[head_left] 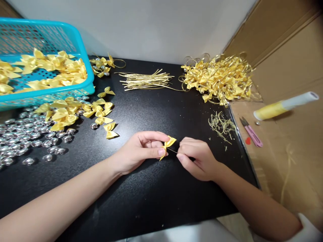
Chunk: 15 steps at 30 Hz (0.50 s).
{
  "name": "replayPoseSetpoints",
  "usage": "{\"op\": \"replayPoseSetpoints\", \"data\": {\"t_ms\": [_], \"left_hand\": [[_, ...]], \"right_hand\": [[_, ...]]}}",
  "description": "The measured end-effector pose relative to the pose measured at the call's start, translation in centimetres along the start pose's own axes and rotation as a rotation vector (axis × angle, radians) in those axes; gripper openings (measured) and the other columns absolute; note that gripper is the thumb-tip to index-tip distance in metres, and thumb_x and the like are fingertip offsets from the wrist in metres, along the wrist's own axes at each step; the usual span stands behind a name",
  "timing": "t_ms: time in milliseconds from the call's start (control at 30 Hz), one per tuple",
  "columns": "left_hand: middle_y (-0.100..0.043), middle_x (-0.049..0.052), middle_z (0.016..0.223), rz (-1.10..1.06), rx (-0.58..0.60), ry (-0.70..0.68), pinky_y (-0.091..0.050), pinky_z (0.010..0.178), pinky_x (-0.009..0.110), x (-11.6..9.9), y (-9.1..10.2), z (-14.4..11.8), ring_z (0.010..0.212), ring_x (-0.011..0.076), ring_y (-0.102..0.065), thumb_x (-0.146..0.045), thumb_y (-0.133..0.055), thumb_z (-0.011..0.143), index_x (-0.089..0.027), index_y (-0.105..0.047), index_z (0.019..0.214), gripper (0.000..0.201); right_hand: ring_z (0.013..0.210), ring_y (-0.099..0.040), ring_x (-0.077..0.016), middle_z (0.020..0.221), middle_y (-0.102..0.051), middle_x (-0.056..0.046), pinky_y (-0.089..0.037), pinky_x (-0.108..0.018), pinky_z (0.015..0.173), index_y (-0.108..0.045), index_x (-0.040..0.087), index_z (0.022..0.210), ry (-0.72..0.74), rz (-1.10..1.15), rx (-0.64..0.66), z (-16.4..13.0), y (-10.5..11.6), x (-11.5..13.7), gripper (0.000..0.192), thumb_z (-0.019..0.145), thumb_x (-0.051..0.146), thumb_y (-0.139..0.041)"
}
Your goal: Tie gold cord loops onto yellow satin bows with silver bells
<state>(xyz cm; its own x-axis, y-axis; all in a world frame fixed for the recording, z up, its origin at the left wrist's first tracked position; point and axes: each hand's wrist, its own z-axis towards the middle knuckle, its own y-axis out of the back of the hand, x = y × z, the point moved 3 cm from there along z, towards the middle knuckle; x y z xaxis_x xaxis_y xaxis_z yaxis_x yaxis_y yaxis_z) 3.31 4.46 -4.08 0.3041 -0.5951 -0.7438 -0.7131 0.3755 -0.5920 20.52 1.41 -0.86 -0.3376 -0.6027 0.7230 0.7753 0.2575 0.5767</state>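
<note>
Both forearms are angled inward over the black tabletop (141,208), on the near side of the yellow bow (171,141). The bow is pinched between the thumb and forefinger of the left hand (143,148), its middle partly covered by the thumb. Just right of the bow, the right hand (198,159) is curled like a loose fist, its fingers closed, apparently on the end of a thin strand (172,150) that is stretched from the bow. Well left of the bow, silver heart-shaped pieces (28,161) are scattered, with loose bows (63,116) strewn past them. To its right, thread-like scraps (222,126) are gathered; farther right, pink-handled snips (254,135), a red piece (248,140) and a yellow-and-white roll (270,111) are laid out. Far left of the bow, more bows are held in a teal basket (88,69). Straight beyond the bow, golden strips (147,80) are bundled; beyond it to the right, looped bows (222,80) are heaped. Farthest from it, a pale wall (156,30) is seen.
</note>
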Motion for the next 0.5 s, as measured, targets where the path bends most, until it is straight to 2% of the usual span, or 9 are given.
{"op": "replayPoseSetpoints", "data": {"t_ms": [500], "left_hand": [[-0.066, -0.001, 0.066, 0.068, 0.023, 0.016, -0.047, 0.061, 0.015, -0.05, -0.05, -0.20, 0.060, 0.0056, -0.058, -0.022, -0.086, 0.067, -0.023, -0.080, 0.088, 0.022]], "right_hand": [[0.056, -0.035, -0.0107, 0.056, -0.039, 0.004, -0.033, -0.027, 0.061, -0.034, 0.020, 0.061, -0.008, -0.039, 0.039, 0.06, -0.04, 0.05, 0.031, 0.090, 0.013, -0.042]]}}
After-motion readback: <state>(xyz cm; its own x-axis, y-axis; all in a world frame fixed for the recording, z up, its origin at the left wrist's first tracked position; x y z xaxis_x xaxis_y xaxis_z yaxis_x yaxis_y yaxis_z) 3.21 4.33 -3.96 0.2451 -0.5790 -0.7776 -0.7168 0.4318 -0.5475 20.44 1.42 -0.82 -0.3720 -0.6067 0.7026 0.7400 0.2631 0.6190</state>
